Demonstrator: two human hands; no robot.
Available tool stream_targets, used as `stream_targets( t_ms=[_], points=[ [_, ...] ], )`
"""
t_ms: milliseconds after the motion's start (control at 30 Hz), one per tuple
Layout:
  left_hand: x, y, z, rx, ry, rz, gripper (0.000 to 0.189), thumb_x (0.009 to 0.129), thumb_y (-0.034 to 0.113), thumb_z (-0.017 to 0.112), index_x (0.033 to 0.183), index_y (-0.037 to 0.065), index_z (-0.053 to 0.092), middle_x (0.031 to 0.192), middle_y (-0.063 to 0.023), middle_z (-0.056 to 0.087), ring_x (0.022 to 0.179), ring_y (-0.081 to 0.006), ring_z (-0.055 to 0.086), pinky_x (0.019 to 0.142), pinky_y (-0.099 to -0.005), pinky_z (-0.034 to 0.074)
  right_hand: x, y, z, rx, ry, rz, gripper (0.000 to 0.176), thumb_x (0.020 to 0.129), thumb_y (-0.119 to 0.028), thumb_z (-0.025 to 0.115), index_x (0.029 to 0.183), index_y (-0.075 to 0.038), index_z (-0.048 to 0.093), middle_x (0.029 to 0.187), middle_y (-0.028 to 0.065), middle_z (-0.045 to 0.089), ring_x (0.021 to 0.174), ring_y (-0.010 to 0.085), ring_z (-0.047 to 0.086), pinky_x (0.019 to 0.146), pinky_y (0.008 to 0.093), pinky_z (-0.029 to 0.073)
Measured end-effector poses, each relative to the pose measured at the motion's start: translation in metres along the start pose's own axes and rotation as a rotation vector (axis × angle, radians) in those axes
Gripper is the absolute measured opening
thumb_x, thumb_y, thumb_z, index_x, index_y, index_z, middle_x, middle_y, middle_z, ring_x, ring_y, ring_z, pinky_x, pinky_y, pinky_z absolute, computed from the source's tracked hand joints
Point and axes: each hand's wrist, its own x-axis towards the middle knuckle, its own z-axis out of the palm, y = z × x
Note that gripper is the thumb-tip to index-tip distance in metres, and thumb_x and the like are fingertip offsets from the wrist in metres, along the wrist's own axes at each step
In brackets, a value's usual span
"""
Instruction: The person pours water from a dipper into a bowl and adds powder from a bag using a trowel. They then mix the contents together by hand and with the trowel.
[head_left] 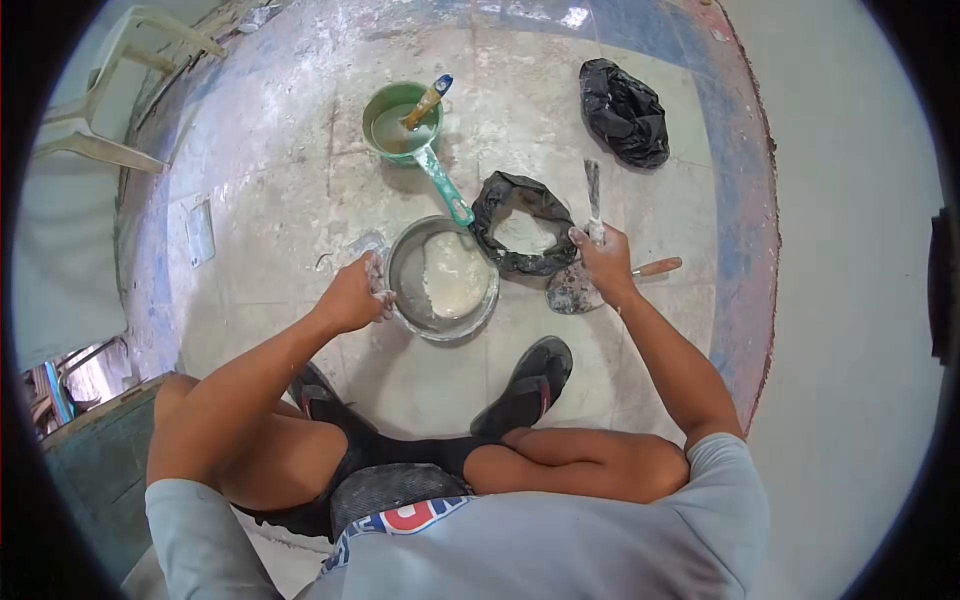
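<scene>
My left hand (358, 293) grips the left rim of a round metal bowl (405, 318), with white powder smeared on its fingers. Inside the bowl lies a mound of wet-looking white plaster (458, 275). My right hand (606, 264) is closed around a putty knife (594, 188), its narrow, stained blade pointing away from me. Just left of that hand, an open black plastic bag (490, 215) holds white powder (524, 232) and stands against the bowl. Beneath the right hand lies a trowel with a wooden handle (657, 267) and a dirty blade (571, 292).
Behind the bowl stands a green pot (371, 132) with cloudy liquid, a brush (428, 101) and a long handle (445, 186). A crumpled black bag (625, 115) lies at the back right. A plastic chair (92, 135) stands far left on the powder-spattered tile floor (270, 215).
</scene>
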Motion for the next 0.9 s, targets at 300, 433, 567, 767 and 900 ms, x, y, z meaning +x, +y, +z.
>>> stream_targets(
  t_ms=[300, 433, 567, 767, 900],
  points=[
    [0.003, -0.011, 0.000, 0.072, 0.024, 0.078, 0.029, 0.090, 0.000, 0.071, 0.109, 0.000, 0.050, 0.082, -0.0165, 0.069, 0.073, -0.0243, 0.075, 0.063, -0.0380, 0.060, 0.000, -0.026, -0.008, -0.090, -0.041, -0.019, 0.024, 0.096, -0.022, 0.074, 0.087, -0.002, 0.066, 0.072, -0.0039, 0.058, 0.071, 0.0065, 0.049, 0.064, 0.0289, 0.043],
    [0.001, -0.004, 0.002, 0.029, 0.008, 0.030, 0.031, 0.089, 0.002, 0.073, 0.109, -0.001, 0.049, 0.082, -0.0168, 0.070, 0.072, -0.0251, 0.075, 0.064, -0.0388, 0.060, 0.013, 0.017, -0.016, -0.298, 0.085, -0.088, 0.029, 0.095, -0.027, 0.074, 0.097, 0.001, 0.070, 0.074, 0.0106, 0.067, 0.071, 0.0163, 0.059, 0.070, 0.0352, 0.049],
    [-0.001, 0.002, -0.001, 0.084, 0.024, 0.043, 0.030, 0.090, 0.002, 0.072, 0.109, 0.000, 0.049, 0.082, -0.0169, 0.070, 0.073, -0.0258, 0.075, 0.064, -0.0393, 0.060, 0.006, 0.014, -0.024, -0.368, 0.202, -0.209, 0.030, 0.098, -0.031, 0.069, 0.110, -0.003, 0.071, 0.091, 0.0192, 0.071, 0.082, 0.0350, 0.069, 0.076, 0.0401, 0.052],
    [0.001, 0.002, 0.000, -0.005, -0.008, 0.013, 0.027, 0.092, -0.004, 0.067, 0.106, 0.000, 0.046, 0.078, -0.0133, 0.066, 0.071, -0.0224, 0.074, 0.059, -0.0364, 0.060, 0.011, 0.023, -0.017, -0.714, 0.138, -0.595, 0.024, 0.091, -0.015, 0.070, 0.112, -0.006, 0.065, 0.097, 0.0154, 0.070, 0.090, 0.0390, 0.067, 0.078, 0.0464, 0.051],
    [0.000, 0.000, 0.001, -0.013, -0.014, 0.002, 0.027, 0.092, -0.004, 0.067, 0.106, 0.001, 0.044, 0.079, -0.0141, 0.066, 0.070, -0.0222, 0.074, 0.059, -0.0360, 0.061, 0.029, 0.047, -0.008, -0.597, 0.184, -0.373, 0.022, 0.090, -0.016, 0.072, 0.108, -0.006, 0.065, 0.092, 0.0171, 0.069, 0.089, 0.0388, 0.067, 0.080, 0.0453, 0.052]
  ],
)
